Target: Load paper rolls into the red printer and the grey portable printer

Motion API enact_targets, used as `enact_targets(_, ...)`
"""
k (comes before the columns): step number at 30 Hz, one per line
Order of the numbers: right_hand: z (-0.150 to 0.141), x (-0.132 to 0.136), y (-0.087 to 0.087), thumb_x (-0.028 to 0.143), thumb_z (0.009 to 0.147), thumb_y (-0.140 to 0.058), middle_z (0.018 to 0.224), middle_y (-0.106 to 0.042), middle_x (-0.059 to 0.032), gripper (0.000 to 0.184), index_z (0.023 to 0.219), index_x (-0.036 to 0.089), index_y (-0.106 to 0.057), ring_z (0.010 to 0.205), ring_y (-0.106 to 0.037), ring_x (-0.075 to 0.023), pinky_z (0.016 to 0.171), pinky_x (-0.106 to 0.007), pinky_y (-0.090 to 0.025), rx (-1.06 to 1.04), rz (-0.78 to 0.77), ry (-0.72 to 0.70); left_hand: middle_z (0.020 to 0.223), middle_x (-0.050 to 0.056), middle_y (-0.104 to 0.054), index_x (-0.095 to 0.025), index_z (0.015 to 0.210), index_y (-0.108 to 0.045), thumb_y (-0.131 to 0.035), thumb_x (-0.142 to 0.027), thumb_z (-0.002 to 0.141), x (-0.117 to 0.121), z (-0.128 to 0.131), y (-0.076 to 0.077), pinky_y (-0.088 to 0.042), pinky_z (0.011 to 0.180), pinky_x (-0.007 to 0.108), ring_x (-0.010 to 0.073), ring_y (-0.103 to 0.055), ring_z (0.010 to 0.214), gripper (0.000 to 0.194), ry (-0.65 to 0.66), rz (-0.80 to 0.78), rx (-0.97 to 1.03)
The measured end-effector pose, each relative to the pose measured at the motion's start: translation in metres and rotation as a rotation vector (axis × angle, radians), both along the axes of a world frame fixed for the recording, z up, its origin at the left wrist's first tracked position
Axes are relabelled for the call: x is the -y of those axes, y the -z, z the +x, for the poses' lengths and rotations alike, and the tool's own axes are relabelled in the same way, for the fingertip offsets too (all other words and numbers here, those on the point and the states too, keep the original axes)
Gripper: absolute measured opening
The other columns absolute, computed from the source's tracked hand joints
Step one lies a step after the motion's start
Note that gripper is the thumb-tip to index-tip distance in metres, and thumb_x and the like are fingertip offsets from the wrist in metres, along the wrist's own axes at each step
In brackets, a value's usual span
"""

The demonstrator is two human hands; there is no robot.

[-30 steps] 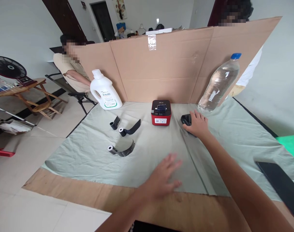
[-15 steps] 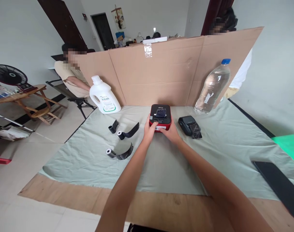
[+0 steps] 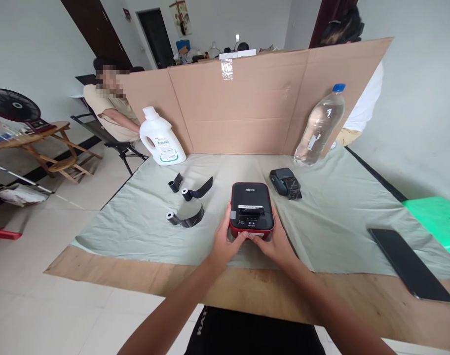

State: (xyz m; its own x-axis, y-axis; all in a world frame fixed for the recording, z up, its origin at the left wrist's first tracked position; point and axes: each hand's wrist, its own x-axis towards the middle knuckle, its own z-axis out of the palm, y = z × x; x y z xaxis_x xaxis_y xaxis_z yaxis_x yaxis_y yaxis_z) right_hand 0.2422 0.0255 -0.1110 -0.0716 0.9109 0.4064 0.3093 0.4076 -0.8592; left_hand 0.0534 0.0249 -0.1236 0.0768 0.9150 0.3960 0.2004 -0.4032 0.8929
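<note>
A black-and-red label printer (image 3: pixel 251 197) is gripped from both sides near the front of the cloth. My left hand (image 3: pixel 227 239) presses its left side, thumb at the front face. On the opposite side my right hand (image 3: pixel 275 241) holds it the same way, the two thumbs nearly meeting. A dark strip shows in the slot on the printer's top. To its right lies a smaller black portable printer (image 3: pixel 282 181) with a dark strip hanging out. Left of my hands are three partly unrolled black ribbon rolls, the closest being a curled ribbon roll (image 3: pixel 184 217).
A white jug (image 3: pixel 164 140) and a tilted water bottle (image 3: pixel 319 130) stand before a cardboard screen (image 3: pixel 240 111). At the right lie a black phone (image 3: pixel 410 264) and, beyond the table edge, a green object (image 3: pixel 434 219). Two people are behind the screen's ends.
Both hands have drawn the label printer toward me, from near the screen to the front of the cloth. The strip on its top now stands less far out. My view has shifted slightly.
</note>
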Motion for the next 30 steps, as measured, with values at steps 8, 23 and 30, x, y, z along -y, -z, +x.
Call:
enact_targets(8,-0.001,-0.010,0.001,0.041,0.081,-0.079,0.159,-0.041,-0.0134,0.100,0.161,0.031,-0.020,0.147,-0.041,-0.0381,0.120,-0.063,-0.035,0.042,-0.014,0.012,0.167,0.008,-0.034,-0.028,0.164,-0.020,-0.067,-0.040,0.094,-0.008,0.000,-0.001,-0.031,0.128,0.051,0.0312,-0.035,0.153,0.085,0.032,-0.099,0.075)
enact_targets(23,0.004,-0.015,0.004,0.043,0.085,-0.076,0.156,-0.042,-0.0195,0.100,0.164,0.025,-0.016,0.143,-0.041,-0.0381,0.113,-0.064,-0.040,0.341,0.293,0.195,0.134,0.012,-0.064,-0.023,0.126,-0.061,-0.069,-0.029,0.091,-0.014,-0.009,-0.009,-0.051,0.106,0.048,0.0264,-0.061,0.126,0.037,-0.233,0.369,-0.293)
enact_targets(30,0.009,-0.016,0.001,0.042,0.088,-0.072,0.143,-0.056,-0.0174,0.099,0.164,0.025,-0.012,0.125,-0.055,-0.0351,0.106,-0.060,-0.042,0.441,0.393,0.198,0.117,0.008,-0.072,-0.024,0.115,-0.064,-0.062,-0.023,0.092,-0.012,-0.008,-0.015,-0.055,0.093,0.042,0.0225,-0.068,0.105,0.023,-0.221,0.435,-0.354)
